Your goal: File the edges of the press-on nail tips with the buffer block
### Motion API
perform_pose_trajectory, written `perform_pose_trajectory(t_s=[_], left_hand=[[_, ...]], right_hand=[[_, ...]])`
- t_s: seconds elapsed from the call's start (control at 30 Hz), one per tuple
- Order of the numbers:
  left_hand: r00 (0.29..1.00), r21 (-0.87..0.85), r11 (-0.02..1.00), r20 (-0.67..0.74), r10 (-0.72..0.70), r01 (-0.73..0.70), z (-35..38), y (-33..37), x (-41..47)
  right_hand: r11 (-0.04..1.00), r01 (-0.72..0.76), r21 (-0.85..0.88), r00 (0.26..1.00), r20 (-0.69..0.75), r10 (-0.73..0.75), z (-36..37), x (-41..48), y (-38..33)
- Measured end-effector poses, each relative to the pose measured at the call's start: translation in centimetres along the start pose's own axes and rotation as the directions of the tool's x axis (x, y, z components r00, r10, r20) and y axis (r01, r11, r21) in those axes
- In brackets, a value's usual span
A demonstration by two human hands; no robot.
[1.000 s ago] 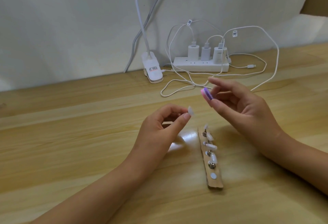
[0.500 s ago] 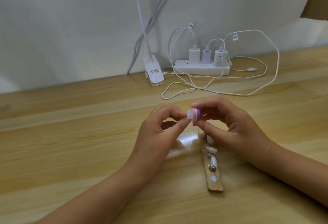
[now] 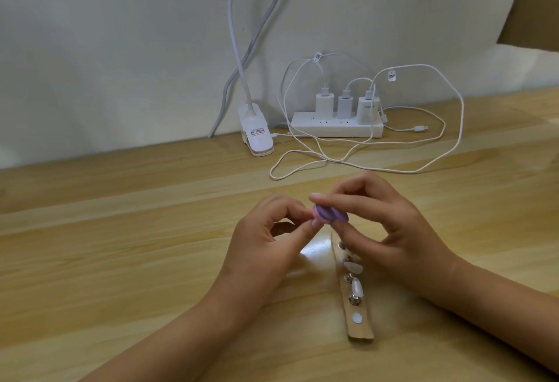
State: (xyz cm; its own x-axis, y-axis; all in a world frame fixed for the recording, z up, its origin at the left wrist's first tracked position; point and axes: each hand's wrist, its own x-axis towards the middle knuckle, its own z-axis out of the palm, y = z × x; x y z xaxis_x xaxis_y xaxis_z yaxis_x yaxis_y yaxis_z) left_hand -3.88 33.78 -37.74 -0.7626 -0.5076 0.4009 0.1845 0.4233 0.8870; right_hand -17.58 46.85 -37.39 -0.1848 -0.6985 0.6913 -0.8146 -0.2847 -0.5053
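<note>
I read filing as underway: right hand (image 3: 393,230) pinches buffer (image 3: 421,214); left hand (image 3: 266,239) pinches the tip, hidden behind it. Next: short, light strokes along the edge.

The buffer block (image 3: 421,214) is purple on its broad face, with a pink layer along one edge. The tabletop (image 3: 121,245) is pale honey-coloured wood with long, darker grain streaks. A brown cardboard strip (image 3: 360,328) carries silver studs (image 3: 354,299), milky white nail tips (image 3: 353,267) and one white dot (image 3: 357,318). The power strip (image 3: 335,128), chargers (image 3: 324,105) and cables (image 3: 462,106) are white. The white lamp clip (image 3: 257,136) bears a label with orange and dark print. The wall (image 3: 106,49) is pale grey-white.
</note>
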Motion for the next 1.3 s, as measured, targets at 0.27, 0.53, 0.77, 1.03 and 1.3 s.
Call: perform_pose_trajectory(t_s=[0.27,0.53,0.77,1.03,1.3], left_hand=[[0.998,-0.009,0.998,0.001,-0.068,0.068,-0.1,0.0,0.1],[0.970,-0.262,0.934,0.073,-0.233,0.244,0.5,1.1,-0.3],[0.962,-0.311,0.911,0.076,-0.262,0.272,0.3,1.0,-0.2],[0.990,-0.278,0.959,0.140,-0.013,0.052,-0.2,2.1,-0.6],[0.672,0.288,0.634,0.528,0.520,-0.717,-0.1,1.3,-1.9]], right_hand=[[1.000,-0.024,0.012,1.000,0.000,0.024,0.0,0.0,0.2],[0.998,0.057,0.027,0.989,-0.140,-0.053,0.1,0.1,-1.5],[0.996,-0.034,-0.086,0.983,-0.184,0.017,-0.9,1.0,-0.4],[0.936,-0.324,-0.141,0.934,-0.207,0.292,-3.7,1.8,3.4],[0.855,-0.326,-0.404,0.935,-0.007,0.353,-3.6,0.3,4.3]])
